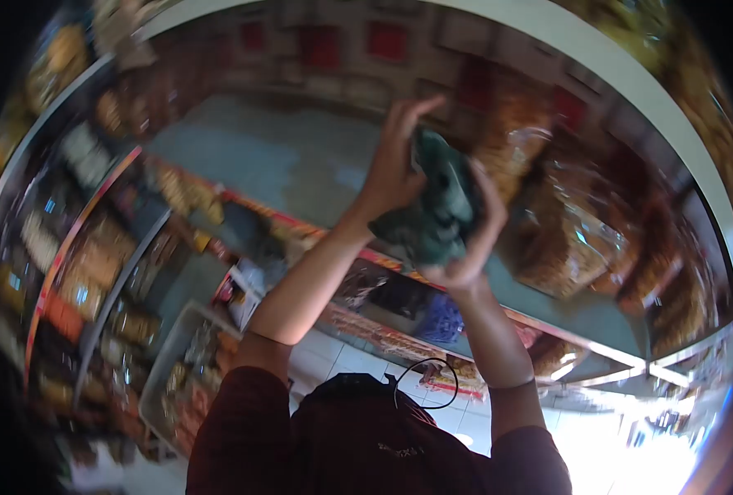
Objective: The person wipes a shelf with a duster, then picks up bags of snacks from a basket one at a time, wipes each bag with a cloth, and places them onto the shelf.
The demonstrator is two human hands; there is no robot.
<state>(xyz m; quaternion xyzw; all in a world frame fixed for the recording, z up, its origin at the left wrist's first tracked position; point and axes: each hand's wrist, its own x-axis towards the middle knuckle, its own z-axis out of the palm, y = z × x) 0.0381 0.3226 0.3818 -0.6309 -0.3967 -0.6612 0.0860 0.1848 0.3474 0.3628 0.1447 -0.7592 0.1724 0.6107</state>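
A bunched dark green cloth [449, 194] is held up in front of a shelf, blurred by motion. My right hand [483, 216] is closed round its right and lower side. At the cloth's upper left is my left hand [395, 157], its fingers stretched out past the cloth and its thumb against or close to the edge. A loose fold of the cloth hangs beside my left wrist.
Clear bags of brown goods [568, 247] stand on the right of the grey-blue shelf board [259, 148]. More packed shelves [86, 272] rise at the left, above a translucent bin [164, 363]. White floor tiles [358, 360] show below.
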